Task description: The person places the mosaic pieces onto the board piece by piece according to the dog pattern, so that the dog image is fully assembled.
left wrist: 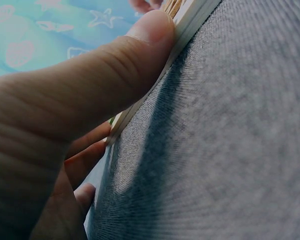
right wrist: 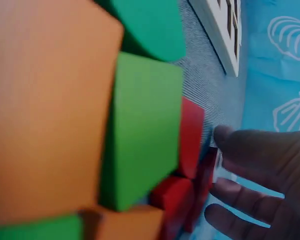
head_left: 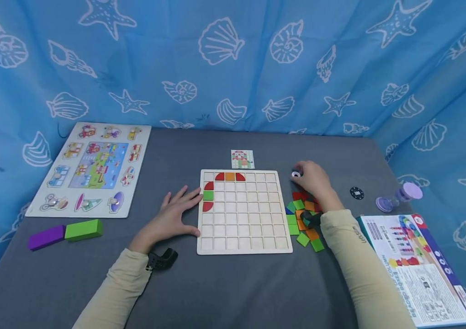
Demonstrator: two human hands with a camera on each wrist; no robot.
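Observation:
A square wooden grid board (head_left: 244,212) lies on the table, with red, orange and green tiles in its top and left cells. My left hand (head_left: 174,218) spreads along its left side, thumb and fingertips at the edge; the thumb (left wrist: 152,32) touches the rim in the left wrist view. My right hand (head_left: 314,179) is beyond the board's right side, thumb and fingers pinching a small tile with a white ring and dark centre (head_left: 296,174). Below that hand lies a pile of loose tiles (head_left: 302,214), including a light green tile (right wrist: 147,130) and a big orange one (right wrist: 50,110).
A picture card (head_left: 242,159) lies behind the board. To the left are a peg puzzle (head_left: 138,160), a purple block (head_left: 46,237) and a green block (head_left: 83,230). At right are a black disc (head_left: 357,193), a purple hourglass (head_left: 399,196) and a printed box (head_left: 418,269).

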